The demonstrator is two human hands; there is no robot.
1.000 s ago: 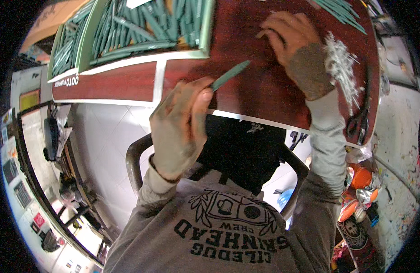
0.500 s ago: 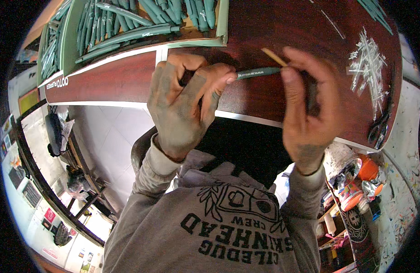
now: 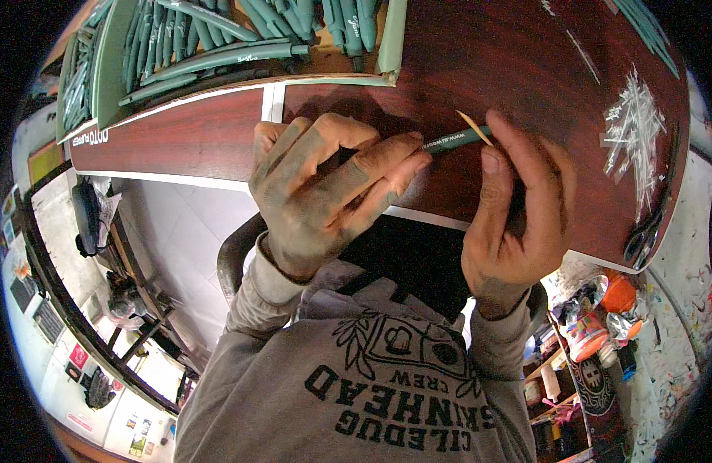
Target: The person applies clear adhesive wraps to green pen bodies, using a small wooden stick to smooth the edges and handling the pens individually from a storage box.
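Observation:
A dark green pen (image 3: 456, 140) with small white print is pinched at its left end by my left hand (image 3: 321, 185), between thumb and fingertips. The pen points right, rising slightly, above the table. My right hand (image 3: 522, 204) is at its other end, with the index fingertip against the pen. A thin, pale wooden stick (image 3: 470, 123) with a pointed tip sticks out from between the right thumb and index finger, crossing close to the pen's right end. The fingers hide part of both the pen and the stick.
A box (image 3: 391, 54) of green pens stands on the dark red table (image 3: 178, 147) at the far left. On the right lie a pile of thin clear strips (image 3: 634, 143), black scissors (image 3: 640, 241) and, farther back, several green pieces (image 3: 649, 35). Orange-lidded containers (image 3: 591, 341) stand below the right edge.
Both hands and the pen have shifted slightly toward me, and the pen now tilts up more to the right. The wooden stick is steeper, its lower end now over the pen.

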